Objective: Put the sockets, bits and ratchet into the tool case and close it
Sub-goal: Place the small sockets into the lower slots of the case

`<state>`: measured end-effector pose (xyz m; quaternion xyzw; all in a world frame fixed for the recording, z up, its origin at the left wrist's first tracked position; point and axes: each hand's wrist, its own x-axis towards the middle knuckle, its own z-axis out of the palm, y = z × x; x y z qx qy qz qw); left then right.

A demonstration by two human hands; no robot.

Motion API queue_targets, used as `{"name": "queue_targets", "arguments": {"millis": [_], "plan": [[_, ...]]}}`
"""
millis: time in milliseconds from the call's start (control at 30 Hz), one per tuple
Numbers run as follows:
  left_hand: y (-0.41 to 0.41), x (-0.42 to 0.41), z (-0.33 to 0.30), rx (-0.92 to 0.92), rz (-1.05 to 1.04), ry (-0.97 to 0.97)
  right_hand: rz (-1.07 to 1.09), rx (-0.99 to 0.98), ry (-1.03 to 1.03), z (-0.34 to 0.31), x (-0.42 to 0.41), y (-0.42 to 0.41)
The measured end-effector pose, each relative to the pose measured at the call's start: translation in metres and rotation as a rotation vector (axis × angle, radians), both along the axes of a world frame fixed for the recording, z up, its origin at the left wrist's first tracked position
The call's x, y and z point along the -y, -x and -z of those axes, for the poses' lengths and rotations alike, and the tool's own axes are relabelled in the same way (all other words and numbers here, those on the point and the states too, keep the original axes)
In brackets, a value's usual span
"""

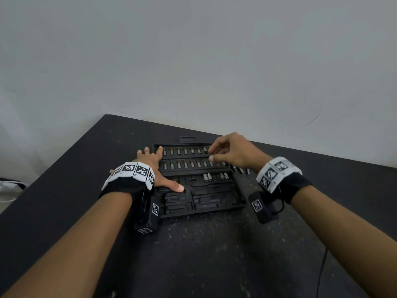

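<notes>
Case: open black tool case point(199, 203) lies flat on dark table point(64, 190), bits point(185, 151) filling two rows.
Left hand point(154, 168): spread, pressing the case's left edge.
Right hand point(232, 151): fingers curled over the top row's right end.

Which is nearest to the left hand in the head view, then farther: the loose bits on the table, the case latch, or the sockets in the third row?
1. Sockets, just right of the left hand.
2. Case latch, at the far edge.
3. Loose bits, right of the tool case.
</notes>
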<state>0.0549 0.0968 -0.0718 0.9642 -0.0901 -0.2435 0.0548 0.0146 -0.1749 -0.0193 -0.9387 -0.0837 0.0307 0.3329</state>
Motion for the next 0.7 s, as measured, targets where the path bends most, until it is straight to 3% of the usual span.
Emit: {"name": "queue_targets", "arguments": {"millis": [267,700], "plan": [[0.002,0.000,-0.001,0.040,0.006,-0.016,-0.211,0.124,0.271,0.009,-0.035,0.031],[0.004,0.002,-0.003,0.044,0.003,-0.029,-0.244,0.130,0.313,0.014,-0.037,0.035]]}}
